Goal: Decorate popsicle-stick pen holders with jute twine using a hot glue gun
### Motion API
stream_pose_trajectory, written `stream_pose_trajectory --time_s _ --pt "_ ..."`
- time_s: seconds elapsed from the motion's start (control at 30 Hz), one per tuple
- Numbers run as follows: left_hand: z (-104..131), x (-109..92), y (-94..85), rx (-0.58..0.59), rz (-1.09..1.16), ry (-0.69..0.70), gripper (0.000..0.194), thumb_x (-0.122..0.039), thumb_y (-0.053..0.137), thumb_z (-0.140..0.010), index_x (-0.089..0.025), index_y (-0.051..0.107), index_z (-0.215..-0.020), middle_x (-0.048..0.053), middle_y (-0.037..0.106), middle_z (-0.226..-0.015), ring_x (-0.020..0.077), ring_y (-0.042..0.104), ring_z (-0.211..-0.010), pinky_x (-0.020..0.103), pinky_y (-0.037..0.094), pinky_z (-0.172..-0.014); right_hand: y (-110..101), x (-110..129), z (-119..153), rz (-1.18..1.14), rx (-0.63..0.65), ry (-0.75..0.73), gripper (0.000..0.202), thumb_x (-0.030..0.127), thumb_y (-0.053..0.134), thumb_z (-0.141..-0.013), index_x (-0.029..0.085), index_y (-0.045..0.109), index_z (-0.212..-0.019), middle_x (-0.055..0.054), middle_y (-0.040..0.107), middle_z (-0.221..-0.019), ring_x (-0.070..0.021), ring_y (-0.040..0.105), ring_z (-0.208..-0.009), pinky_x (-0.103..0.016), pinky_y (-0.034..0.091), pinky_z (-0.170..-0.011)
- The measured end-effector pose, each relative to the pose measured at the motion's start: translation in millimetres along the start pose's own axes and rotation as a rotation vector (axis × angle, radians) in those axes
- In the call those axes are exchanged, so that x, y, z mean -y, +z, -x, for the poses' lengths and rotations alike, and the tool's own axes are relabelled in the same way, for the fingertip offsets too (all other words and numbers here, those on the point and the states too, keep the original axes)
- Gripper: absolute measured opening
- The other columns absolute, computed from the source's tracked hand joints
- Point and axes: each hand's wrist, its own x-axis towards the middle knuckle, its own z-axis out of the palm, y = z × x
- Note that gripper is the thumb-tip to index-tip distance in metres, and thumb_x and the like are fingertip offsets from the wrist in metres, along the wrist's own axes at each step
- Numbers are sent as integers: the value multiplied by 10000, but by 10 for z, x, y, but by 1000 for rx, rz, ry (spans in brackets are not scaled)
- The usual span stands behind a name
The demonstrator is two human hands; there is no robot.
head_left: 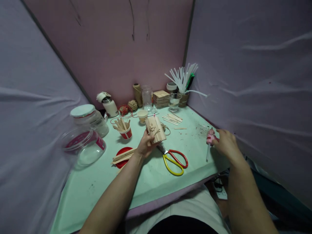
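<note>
My left hand [146, 145] grips a small wooden piece made of craft sticks [156, 129], tilted, with a decoration on its face. At the table's right side, my right hand [225, 143] has its fingers on a pink glue gun [210, 136], whose clear glue stick points toward the front edge. Scissors [175, 161] with one red and one yellow handle lie just right of my left hand, their blades partly hidden. Loose craft sticks [172, 119] are spread behind the held piece. A red dish [124, 150] bearing wooden sticks lies left of my left wrist.
A red-and-white cup of sticks [126, 133] and clear plastic jars [85, 152] stand at the left. Along the back are twine [133, 105], a glass of water [174, 103], a stack of wooden squares [161, 100] and white glue sticks [181, 79]. Debris lies near the glue gun.
</note>
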Motion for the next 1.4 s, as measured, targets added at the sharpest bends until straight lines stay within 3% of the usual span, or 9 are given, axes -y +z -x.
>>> stream_pose_trajectory --time_s 0.07,0.17,0.47,0.57,0.7,0.87,1.03,1.17,1.4 --pt "10 -3 16 5 2 -4 704 -164 760 -624 -245 526 -1283 55 677 -1238 231 658 -1049 363 568 -839 10 -237 -15 197 103 8 416 227 555 -810 74 663 -1181 -255 672 -1187 -380 618 -1132 -466 449 -958" --pt "23 -5 27 -6 6 -16 703 -169 754 -634 -254 519 -1291 55 674 -1248 238 658 -1061 376 574 -846 61 -361 4 230 187 8 340 224 578 -789 124 720 -1082 -198 729 -1033 -341 681 -962 -403 484 -811" --pt "24 1 18 2 12 -28 715 -186 738 -650 -245 505 -1323 74 673 -1279 263 660 -1108 431 557 -925 4 -261 65 218 187 23 362 295 564 -813 108 727 -1075 -217 712 -1046 -339 681 -956 -390 494 -768" --pt "29 1 26 -17 18 -35 713 -184 738 -655 -247 512 -1328 75 682 -1276 279 661 -1131 456 565 -937 -91 -211 129 68 126 18 370 338 591 -771 136 721 -1051 -179 732 -1008 -325 684 -941 -382 510 -766" --pt "38 -2 46 -35 22 -35 706 -180 740 -665 -240 515 -1331 74 678 -1292 265 668 -1119 432 585 -912 -248 -26 267 -480 -1 100 397 427 659 -685 210 702 -1015 -110 752 -957 -284 684 -831 -389 528 -726" --pt "18 23 45 -72 35 -17 679 -251 762 -699 -238 523 -1335 88 673 -1302 268 663 -1129 400 586 -872 -356 420 458 -1130 32 195 338 509 684 -731 231 688 -922 -100 722 -898 -220 662 -704 -335 537 -571" --pt "-5 48 28 -114 73 -34 629 -353 763 -743 -216 541 -1315 94 670 -1283 257 661 -1099 386 576 -860 -319 792 658 -1232 166 170 397 568 650 -835 210 721 -991 -110 744 -933 -194 650 -688 -303 532 -545" --pt "11 36 44 -96 14 -19 672 -273 784 -706 -242 516 -1321 82 664 -1289 272 658 -1123 428 568 -911 -327 974 802 -1179 304 73 528 694 645 -827 188 742 -939 -118 742 -922 -167 618 -646 -287 516 -540" --pt "16 87 62 18 -63 24 920 -136 870 -560 -273 441 -1362 96 623 -1357 349 576 -1298 516 455 -1091 -283 1164 897 -1049 315 -25 592 741 585 -845 188 746 -977 -107 737 -914 -175 605 -679 -275 487 -532"
